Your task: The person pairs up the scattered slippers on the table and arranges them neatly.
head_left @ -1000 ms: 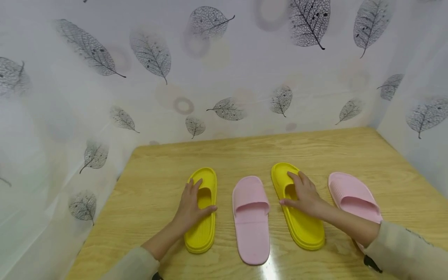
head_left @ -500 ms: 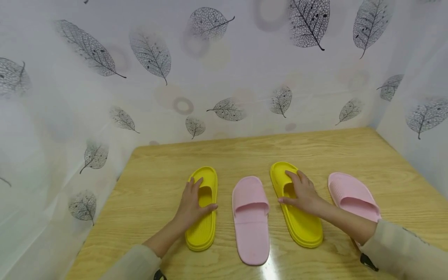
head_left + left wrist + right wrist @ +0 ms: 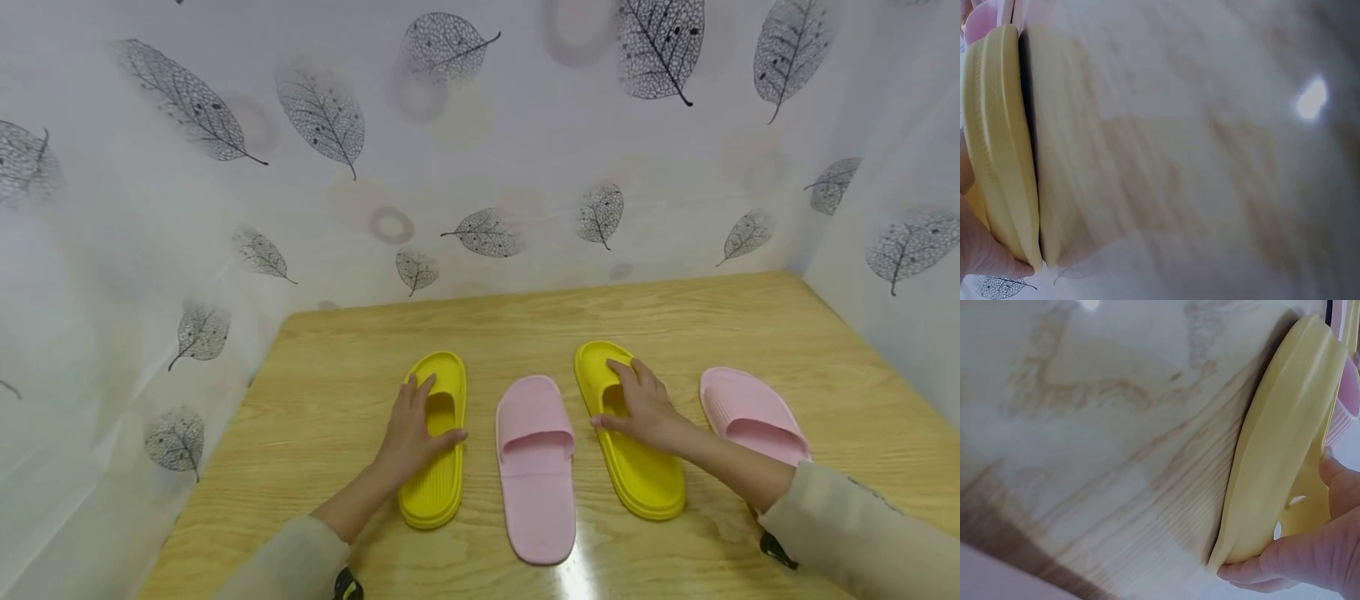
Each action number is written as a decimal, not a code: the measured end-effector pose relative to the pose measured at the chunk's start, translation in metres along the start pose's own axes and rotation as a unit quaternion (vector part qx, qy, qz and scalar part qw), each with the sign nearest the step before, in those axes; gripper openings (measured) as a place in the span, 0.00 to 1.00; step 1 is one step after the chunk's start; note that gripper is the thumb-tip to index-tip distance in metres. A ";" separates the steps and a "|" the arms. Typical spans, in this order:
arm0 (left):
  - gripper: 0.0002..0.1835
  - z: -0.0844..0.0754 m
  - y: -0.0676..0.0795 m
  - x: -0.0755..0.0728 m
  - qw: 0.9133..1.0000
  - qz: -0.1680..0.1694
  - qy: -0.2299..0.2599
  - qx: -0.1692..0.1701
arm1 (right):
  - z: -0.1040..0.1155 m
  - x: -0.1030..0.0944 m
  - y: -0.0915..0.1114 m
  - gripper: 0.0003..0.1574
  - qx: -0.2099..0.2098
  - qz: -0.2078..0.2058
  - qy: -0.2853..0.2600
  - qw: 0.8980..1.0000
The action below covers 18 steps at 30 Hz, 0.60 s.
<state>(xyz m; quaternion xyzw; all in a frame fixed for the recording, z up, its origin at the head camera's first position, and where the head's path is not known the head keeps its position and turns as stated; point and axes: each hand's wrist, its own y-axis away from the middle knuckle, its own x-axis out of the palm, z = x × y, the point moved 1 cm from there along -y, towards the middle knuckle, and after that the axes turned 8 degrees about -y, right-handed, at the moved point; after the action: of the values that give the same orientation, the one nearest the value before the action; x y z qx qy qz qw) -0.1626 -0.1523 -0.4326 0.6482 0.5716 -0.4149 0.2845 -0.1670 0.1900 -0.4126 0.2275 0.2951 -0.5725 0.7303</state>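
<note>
My left hand (image 3: 411,435) grips a yellow slipper (image 3: 433,496) across its strap, thumb at the right edge and fingers toward the left. A second yellow slipper (image 3: 647,479), toes tilted leftward, is held by my right hand (image 3: 647,408), thumb on its left edge. Between them lies a pink slipper (image 3: 538,500). Another pink slipper (image 3: 753,408) is at the right, its heel hidden by my right forearm. In the wrist views, fingertips reach the toe end of the left yellow slipper (image 3: 1000,137) and of the right yellow slipper (image 3: 1285,437).
All the slippers are on a wood-grain table (image 3: 360,346). A pale leaf-print cloth (image 3: 510,150) hangs behind and along both sides of it. Light glares off the surface near the front.
Both yellow slippers have shifted a little toward the back of the table with my hands, the right one also slightly leftward. The pink slippers look unmoved.
</note>
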 end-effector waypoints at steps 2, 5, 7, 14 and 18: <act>0.52 -0.001 -0.001 0.000 1.000 0.004 0.006 -0.003 | 0.000 -0.001 -0.001 0.55 0.005 0.003 0.001 1.000; 0.52 -0.002 -0.002 0.000 1.000 0.009 0.010 -0.008 | 0.001 -0.002 -0.002 0.54 0.012 0.009 0.005 1.000; 0.52 -0.002 -0.003 0.001 1.000 0.009 0.010 -0.008 | 0.002 -0.002 -0.003 0.54 0.014 0.009 0.006 1.000; 0.53 -0.001 -0.007 0.003 1.000 0.007 0.003 -0.010 | 0.003 -0.002 -0.006 0.55 0.011 0.010 0.003 1.000; 0.53 -0.001 -0.008 0.003 1.000 0.008 -0.001 -0.011 | 0.003 -0.002 -0.008 0.55 0.011 0.013 0.002 1.000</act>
<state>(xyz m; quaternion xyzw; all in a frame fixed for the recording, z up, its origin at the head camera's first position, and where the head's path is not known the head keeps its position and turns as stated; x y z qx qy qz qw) -0.1707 -0.1487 -0.4342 0.6489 0.5707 -0.4072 0.2958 -0.1744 0.1879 -0.4091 0.2407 0.2875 -0.5654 0.7347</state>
